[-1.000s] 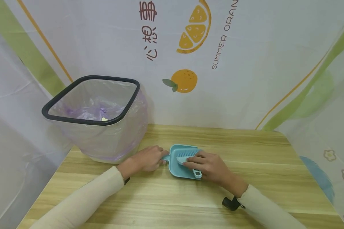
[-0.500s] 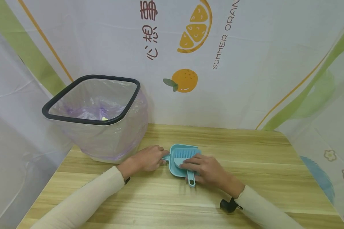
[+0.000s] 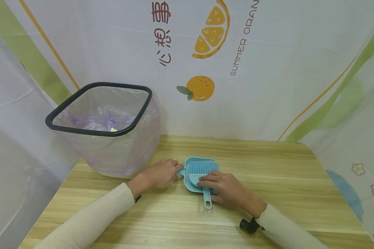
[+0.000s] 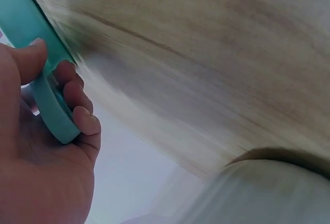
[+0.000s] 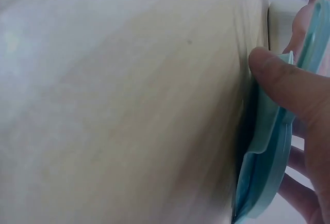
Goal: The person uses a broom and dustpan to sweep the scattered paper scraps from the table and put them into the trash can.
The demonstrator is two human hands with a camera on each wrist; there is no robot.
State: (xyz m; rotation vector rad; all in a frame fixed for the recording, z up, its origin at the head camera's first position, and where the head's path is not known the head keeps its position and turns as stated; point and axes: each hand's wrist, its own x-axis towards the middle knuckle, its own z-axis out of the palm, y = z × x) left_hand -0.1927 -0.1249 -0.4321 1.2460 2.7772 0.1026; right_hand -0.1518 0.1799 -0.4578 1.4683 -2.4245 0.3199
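On the wooden table lies a light blue dustpan. My left hand grips its short handle; in the left wrist view the fingers curl through the handle loop. A matching hand brush rests over the pan, bristles towards the far side and handle pointing back towards me. My right hand holds this brush from the right, fingers over its head. The right wrist view shows the right thumb against the pan's edge. The pan's floor is mostly covered by the brush.
Left of the hands stands a waste bin with a dark rim and a clear purple-tinted liner. A small pale yellow piece shows inside. A printed white curtain hangs behind the table.
The brush has turned and slid towards me, so its handle now sticks out past the pan's near edge. The right hand shifted slightly with it. The left hand and dustpan stayed put.
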